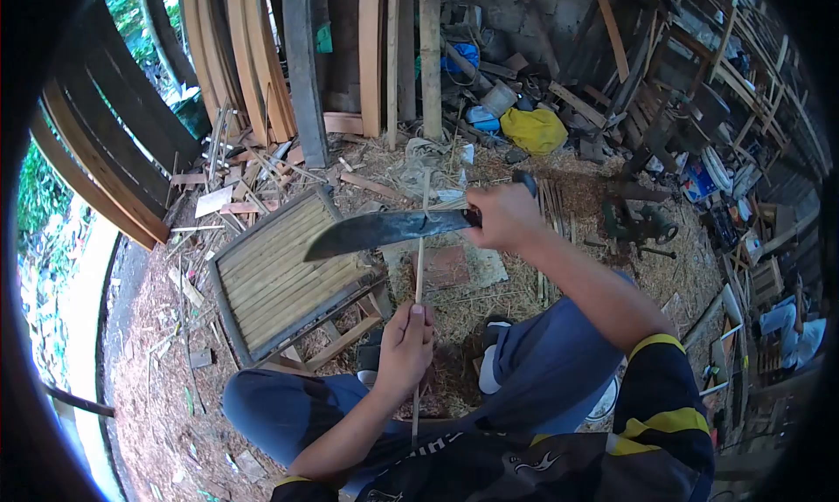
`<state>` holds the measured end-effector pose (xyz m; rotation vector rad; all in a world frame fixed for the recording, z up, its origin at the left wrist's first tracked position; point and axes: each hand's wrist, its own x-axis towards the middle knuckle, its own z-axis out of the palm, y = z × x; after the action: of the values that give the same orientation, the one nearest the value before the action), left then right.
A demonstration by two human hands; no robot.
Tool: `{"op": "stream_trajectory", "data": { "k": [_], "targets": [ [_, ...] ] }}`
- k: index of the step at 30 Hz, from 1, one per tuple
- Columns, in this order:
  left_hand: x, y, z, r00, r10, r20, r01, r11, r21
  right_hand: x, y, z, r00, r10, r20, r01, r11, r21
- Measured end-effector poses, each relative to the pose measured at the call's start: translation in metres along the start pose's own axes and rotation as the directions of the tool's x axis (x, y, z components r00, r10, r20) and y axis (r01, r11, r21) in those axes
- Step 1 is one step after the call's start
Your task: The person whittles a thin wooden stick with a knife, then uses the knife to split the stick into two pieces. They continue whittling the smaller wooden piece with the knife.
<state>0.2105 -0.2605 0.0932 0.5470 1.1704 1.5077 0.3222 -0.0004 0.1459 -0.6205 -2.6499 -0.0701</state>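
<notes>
Machete [376,234]: broad dark steel, handle [525,181] inside right hand [505,215], fingers curled.
Stick [420,270]: slim pale wood, pinched by left hand [408,345]; I'd angle steel above those fingers.

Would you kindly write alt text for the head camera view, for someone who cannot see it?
A large knife in the right hand crosses a thin stick gripped by the left hand. Nearby, a slatted frame with legs stands on a littered floor.
</notes>
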Motion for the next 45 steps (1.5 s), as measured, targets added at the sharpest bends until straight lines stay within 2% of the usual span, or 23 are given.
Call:
{"op": "stream_trajectory", "data": {
  "k": [2,5,8,9,11,14,18,21,24,27,31,32,35,36,39,42,45],
  "targets": [
    [-0.002,0.001,-0.005,1.000,-0.028,-0.002,0.028,1.000,-0.003,0.001,-0.003,-0.002,0.999,0.030,0.032,-0.028,0.998,-0.064],
    [-0.001,0.001,-0.001,1.000,-0.004,-0.022,0.004,1.000,-0.020,-0.005,-0.022,0.007,0.997,0.044,0.060,-0.047,0.997,0.059],
    [-0.004,0.003,-0.007,1.000,-0.017,-0.007,0.017,0.999,-0.036,-0.010,-0.031,0.003,0.984,-0.144,0.103,0.145,0.989,0.001],
    [-0.006,0.002,-0.004,0.999,-0.035,-0.020,0.035,0.999,-0.033,-0.003,-0.022,0.003,0.997,0.026,0.075,-0.026,1.000,0.008],
    [-0.013,-0.004,-0.004,0.999,-0.039,-0.020,0.038,0.999,-0.032,0.016,0.010,-0.001,0.933,0.358,0.044,-0.359,0.933,0.021],
    [-0.011,-0.009,-0.004,1.000,0.017,0.014,-0.017,1.000,-0.021,0.014,0.033,-0.013,0.881,0.473,0.002,-0.469,0.873,0.132],
    [-0.004,-0.006,-0.011,1.000,0.018,-0.005,-0.019,0.999,-0.040,-0.007,-0.014,-0.011,0.935,0.354,-0.030,-0.329,0.895,0.301],
    [-0.007,0.001,-0.006,1.000,0.000,-0.017,-0.001,0.999,-0.039,-0.018,-0.043,-0.011,1.000,0.010,0.004,-0.011,0.980,0.196],
    [-0.009,0.001,-0.004,1.000,-0.011,-0.006,0.011,1.000,-0.017,-0.017,-0.042,0.001,0.991,-0.126,0.049,0.122,0.990,0.066],
    [-0.006,0.003,-0.006,0.999,-0.045,0.005,0.045,0.998,-0.038,0.007,0.003,0.004,0.986,0.159,-0.057,-0.150,0.979,0.135],
    [-0.001,-0.009,-0.010,0.999,-0.040,0.006,0.040,0.998,-0.039,0.004,-0.012,0.002,0.988,0.154,-0.026,-0.151,0.985,0.087],
    [0.000,-0.008,-0.009,0.998,-0.055,-0.005,0.055,0.997,-0.046,0.002,-0.020,-0.001,0.988,0.154,-0.017,-0.149,0.977,0.152],
    [-0.005,-0.005,-0.004,0.999,-0.038,0.025,0.039,0.999,-0.028,-0.007,-0.034,-0.004,1.000,-0.014,0.008,0.013,0.993,0.115],
    [-0.005,-0.004,-0.003,0.999,-0.041,0.017,0.041,0.999,-0.031,-0.006,-0.030,-0.005,0.999,-0.014,0.041,0.010,0.996,0.092],
    [-0.010,-0.003,-0.006,0.999,-0.046,0.000,0.046,0.998,-0.037,0.010,0.016,0.000,0.952,0.304,-0.031,-0.301,0.952,0.062],
    [-0.010,-0.002,-0.006,1.000,-0.026,0.005,0.026,0.999,-0.032,0.010,0.045,-0.007,0.855,0.515,-0.058,-0.507,0.855,0.111],
    [-0.006,-0.004,-0.008,1.000,-0.018,-0.023,0.018,0.999,-0.028,-0.010,0.004,-0.014,0.924,0.378,-0.055,-0.352,0.900,0.258]
  ]
}}
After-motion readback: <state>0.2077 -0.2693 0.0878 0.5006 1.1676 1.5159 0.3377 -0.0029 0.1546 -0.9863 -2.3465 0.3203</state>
